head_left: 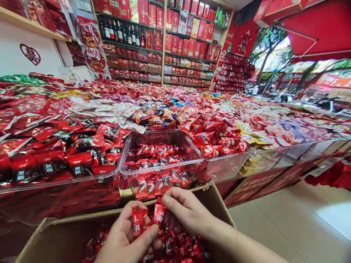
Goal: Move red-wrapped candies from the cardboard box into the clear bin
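Cardboard box (61,233) walls stand either side of my hands, with bare room inside its left and right ends. Its far rim, ragged near the right corner, runs just behind my fingers, close to the clear bin (161,169). That bin has open space above its candies (156,155), below the lip. Bare floor (274,223) lies off to my right.

White characters mark the candy in my left hand; one looks like 我, the rest I can't make out. The heart (30,54) on the white panel carries 囍. Bottle (120,34) labels on the shelf are too small to read.

My left hand (127,233) is curled closed, with the left candy (139,222) upright between thumb and fingers. My right hand (188,210) pinches the right candy (159,211) near its top, thumb against forefinger. Both are above the loose pile (178,244) in the box, the right one slightly farther from me.
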{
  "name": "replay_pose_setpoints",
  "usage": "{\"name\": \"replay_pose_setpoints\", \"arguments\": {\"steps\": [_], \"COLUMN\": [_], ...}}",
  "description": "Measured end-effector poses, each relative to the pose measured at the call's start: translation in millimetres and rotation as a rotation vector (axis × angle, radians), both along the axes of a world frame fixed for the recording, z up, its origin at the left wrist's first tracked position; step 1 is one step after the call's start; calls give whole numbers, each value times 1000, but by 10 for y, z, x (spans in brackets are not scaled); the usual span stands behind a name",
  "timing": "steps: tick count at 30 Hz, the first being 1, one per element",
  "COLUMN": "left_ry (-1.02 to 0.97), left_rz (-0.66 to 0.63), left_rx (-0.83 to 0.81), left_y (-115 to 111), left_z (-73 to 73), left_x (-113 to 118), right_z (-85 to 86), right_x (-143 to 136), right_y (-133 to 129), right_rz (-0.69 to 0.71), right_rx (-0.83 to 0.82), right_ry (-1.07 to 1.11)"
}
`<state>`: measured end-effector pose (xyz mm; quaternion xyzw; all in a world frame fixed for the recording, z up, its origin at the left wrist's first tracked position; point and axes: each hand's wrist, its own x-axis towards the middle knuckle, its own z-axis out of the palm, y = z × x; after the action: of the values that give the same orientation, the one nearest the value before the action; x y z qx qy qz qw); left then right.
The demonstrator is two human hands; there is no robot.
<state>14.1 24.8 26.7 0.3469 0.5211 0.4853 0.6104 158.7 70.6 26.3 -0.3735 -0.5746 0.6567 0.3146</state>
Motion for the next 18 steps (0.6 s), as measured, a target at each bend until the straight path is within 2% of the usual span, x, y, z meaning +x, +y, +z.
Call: {"name": "replay_pose_setpoints", "arguments": {"steps": [3, 6, 9, 12, 15, 18], "left_ry": [-2, 23, 60, 22, -131, -182], "left_rz": [4, -21, -27, -57, -49, -14], "left_rx": [17, 20, 21, -19, -50, -50], "left_y": [-4, -9, 10, 44, 71, 89], "left_z": [15, 25, 33, 31, 25, 2], "left_x": [-7, -20, -66, -122, -144, -157], "right_z": [24, 38, 25, 9, 22, 49], "right_x": [-1, -14, -12, 27, 82, 118], "right_y": [-2, -18, -33, -38, -27, -13], "right_rz": [20, -22, -72, -152, -176, -121], "right_rx": [-61, -131, -87, 235, 607, 757], "right_ry": [29, 59, 105, 65, -12, -14]}}
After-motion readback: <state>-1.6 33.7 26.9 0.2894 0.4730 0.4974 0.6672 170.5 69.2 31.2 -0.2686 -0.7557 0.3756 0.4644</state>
